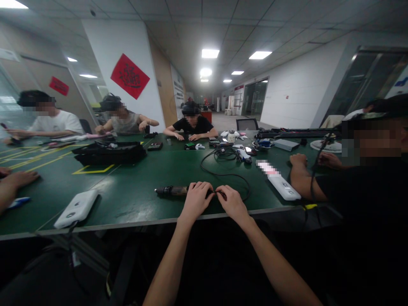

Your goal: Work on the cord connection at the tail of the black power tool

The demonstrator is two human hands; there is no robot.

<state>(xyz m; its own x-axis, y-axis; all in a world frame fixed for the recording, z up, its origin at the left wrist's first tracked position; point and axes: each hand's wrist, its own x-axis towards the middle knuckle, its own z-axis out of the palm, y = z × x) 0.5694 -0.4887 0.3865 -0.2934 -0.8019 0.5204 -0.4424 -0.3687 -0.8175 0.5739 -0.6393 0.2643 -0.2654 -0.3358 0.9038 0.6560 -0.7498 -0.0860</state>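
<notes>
My left hand is curled over the rear end of a dark, cylindrical tool that lies on the green table near its front edge. My right hand sits right beside it, fingers pinched on the black cable where it meets the tool. The cable loops away across the table toward a tangle of cords. Both hands touch at the fingertips.
A white box-shaped device lies at the front left, another white device at the right by a neighbour's forearm. A black bag sits mid-left. Several people sit around the table; another person's hand rests far left.
</notes>
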